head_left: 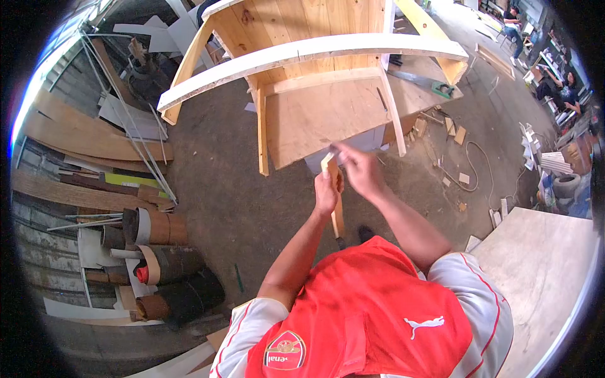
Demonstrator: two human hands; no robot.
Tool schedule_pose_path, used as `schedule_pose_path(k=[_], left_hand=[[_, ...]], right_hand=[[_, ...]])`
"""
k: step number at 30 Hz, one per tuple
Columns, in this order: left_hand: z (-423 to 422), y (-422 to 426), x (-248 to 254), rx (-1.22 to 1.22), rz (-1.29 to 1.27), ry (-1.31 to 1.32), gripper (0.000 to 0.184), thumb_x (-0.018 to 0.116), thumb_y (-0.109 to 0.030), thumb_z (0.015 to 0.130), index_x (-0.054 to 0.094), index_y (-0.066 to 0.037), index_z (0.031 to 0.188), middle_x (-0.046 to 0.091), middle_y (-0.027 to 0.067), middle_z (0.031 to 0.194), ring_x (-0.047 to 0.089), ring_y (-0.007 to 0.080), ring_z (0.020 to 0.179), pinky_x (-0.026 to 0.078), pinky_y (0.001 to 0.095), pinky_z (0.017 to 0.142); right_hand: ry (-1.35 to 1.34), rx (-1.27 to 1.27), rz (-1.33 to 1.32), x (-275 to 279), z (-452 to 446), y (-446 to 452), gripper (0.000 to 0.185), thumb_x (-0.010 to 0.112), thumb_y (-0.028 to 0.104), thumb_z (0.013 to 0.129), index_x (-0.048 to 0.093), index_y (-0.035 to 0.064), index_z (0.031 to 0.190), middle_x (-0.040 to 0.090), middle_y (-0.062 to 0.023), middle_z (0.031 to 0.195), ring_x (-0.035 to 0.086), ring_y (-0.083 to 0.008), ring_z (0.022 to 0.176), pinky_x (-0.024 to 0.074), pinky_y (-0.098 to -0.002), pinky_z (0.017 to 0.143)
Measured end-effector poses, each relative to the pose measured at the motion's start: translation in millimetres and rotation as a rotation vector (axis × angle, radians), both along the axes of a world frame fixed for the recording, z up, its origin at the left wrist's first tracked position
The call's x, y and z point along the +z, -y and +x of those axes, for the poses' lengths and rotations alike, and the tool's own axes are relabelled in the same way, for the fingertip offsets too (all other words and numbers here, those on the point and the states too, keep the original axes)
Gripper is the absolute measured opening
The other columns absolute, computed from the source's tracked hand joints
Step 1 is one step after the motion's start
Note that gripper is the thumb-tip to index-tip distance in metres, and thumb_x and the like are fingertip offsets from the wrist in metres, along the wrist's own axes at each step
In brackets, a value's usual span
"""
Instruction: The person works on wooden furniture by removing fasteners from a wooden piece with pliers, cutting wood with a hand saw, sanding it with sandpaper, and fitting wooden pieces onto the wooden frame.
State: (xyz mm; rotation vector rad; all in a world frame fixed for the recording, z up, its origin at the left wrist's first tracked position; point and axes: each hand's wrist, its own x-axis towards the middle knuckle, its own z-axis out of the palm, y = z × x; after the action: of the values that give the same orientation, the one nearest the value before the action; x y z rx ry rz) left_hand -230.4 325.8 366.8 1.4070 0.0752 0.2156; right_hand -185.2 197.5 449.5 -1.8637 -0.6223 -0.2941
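Note:
My left hand is wrapped round a narrow wooden strip, which slants down towards my feet. Close beside its upper end is my right hand, with fingers curled and somewhat blurred. A small dark object shows at those fingertips, too smeared to name. Just beyond both hands stands a wooden frame piece with a curved white-edged rail, plank boards and splayed legs. It rests on a plywood-topped surface.
A handsaw with a green handle lies on the plywood at the right. Offcuts and a cable litter the floor. Rolls of material and long boards line the left wall. A plywood sheet is at my right. Two people are farther back.

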Motion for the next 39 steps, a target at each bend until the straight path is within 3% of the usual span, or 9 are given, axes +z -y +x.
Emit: schedule_pose_path(k=[2,7,12,16,19,23,28,33,39], left_hand=[[-4,-2,-4,-0.011,-0.112,0.145,0.080,0.032,-0.078,0.097,0.054,-0.003,0.081,0.050,0.0017,0.065,0.046,0.0115,0.054,0.036,0.0293,0.049],[-5,-7,14,0.069,0.069,0.122,0.077,0.043,-0.079,0.094,0.054,-0.005,0.077,0.049,-0.0002,0.065,0.045,0.0093,0.055,0.034,0.0274,0.047],[-16,-33,1,0.040,-0.005,0.170,0.080,0.040,-0.080,0.094,0.058,-0.003,0.080,0.051,0.0003,0.064,0.047,0.0090,0.055,0.035,0.0273,0.048],[-21,-39,2,0.047,0.110,0.082,0.081,0.039,-0.079,0.096,0.058,-0.002,0.080,0.052,0.0003,0.064,0.049,0.0095,0.055,0.036,0.0285,0.048],[-23,-42,8,0.047,0.166,0.118,0.081,0.039,-0.079,0.095,0.057,-0.002,0.079,0.052,0.0007,0.064,0.049,0.0098,0.055,0.037,0.0292,0.048],[-16,-51,5,0.053,0.143,0.147,0.080,0.040,-0.079,0.095,0.057,-0.002,0.079,0.052,0.0011,0.062,0.049,0.0105,0.054,0.037,0.0293,0.048],[-16,-56,-10,0.042,0.166,0.082,0.079,0.043,-0.077,0.095,0.058,-0.001,0.078,0.052,0.0018,0.061,0.048,0.0107,0.053,0.036,0.0296,0.047],[-16,-51,-6,0.070,0.135,0.081,0.081,0.044,-0.079,0.094,0.059,-0.001,0.077,0.053,0.0023,0.061,0.049,0.0106,0.053,0.036,0.0295,0.046],[-5,-44,-10,0.013,0.258,0.054,0.081,0.040,-0.077,0.096,0.055,-0.001,0.073,0.054,0.0031,0.063,0.050,0.0119,0.055,0.037,0.0309,0.048]], right_hand=[[-0.227,-0.051,0.051,-29,26,17,0.033,0.055,0.012,0.104,0.063,-0.0001,0.134,0.073,-0.0168,0.119,0.071,-0.0190,0.106,0.0548,-0.0320,0.090],[0.165,0.172,-0.065,35,-23,-2,0.032,0.058,0.008,0.101,0.066,0.0024,0.131,0.073,-0.0176,0.118,0.073,-0.0220,0.102,0.0557,-0.0342,0.085],[-0.022,0.044,-0.040,-11,8,3,0.032,0.059,0.008,0.101,0.066,0.0038,0.131,0.075,-0.0170,0.110,0.075,-0.0218,0.092,0.0565,-0.0337,0.076],[0.176,0.178,0.097,32,-20,-13,0.029,0.060,0.009,0.100,0.068,0.0017,0.127,0.075,-0.0178,0.110,0.075,-0.0222,0.093,0.0568,-0.0344,0.075],[-0.149,0.097,-0.312,14,-1,-10,0.029,0.060,0.009,0.100,0.068,0.0018,0.128,0.075,-0.0170,0.114,0.075,-0.0249,0.099,0.0578,-0.0353,0.079],[0.161,0.114,0.117,18,-15,-17,0.031,0.061,0.016,0.099,0.069,0.0118,0.129,0.074,-0.0156,0.108,0.074,-0.0319,0.094,0.0592,-0.0396,0.076],[0.157,0.119,-0.045,4,0,-15,0.032,0.063,0.004,0.096,0.068,0.0052,0.127,0.075,-0.0168,0.105,0.075,-0.0278,0.090,0.0578,-0.0353,0.075],[0.223,0.157,0.124,19,-6,-14,0.030,0.063,0.017,0.098,0.070,0.0122,0.127,0.075,-0.0148,0.104,0.074,-0.0326,0.085,0.0580,-0.0408,0.068],[0.120,0.115,-0.162,-15,26,10,0.030,0.065,0.009,0.096,0.069,0.0093,0.126,0.075,-0.0164,0.102,0.075,-0.0313,0.086,0.0574,-0.0373,0.068]])
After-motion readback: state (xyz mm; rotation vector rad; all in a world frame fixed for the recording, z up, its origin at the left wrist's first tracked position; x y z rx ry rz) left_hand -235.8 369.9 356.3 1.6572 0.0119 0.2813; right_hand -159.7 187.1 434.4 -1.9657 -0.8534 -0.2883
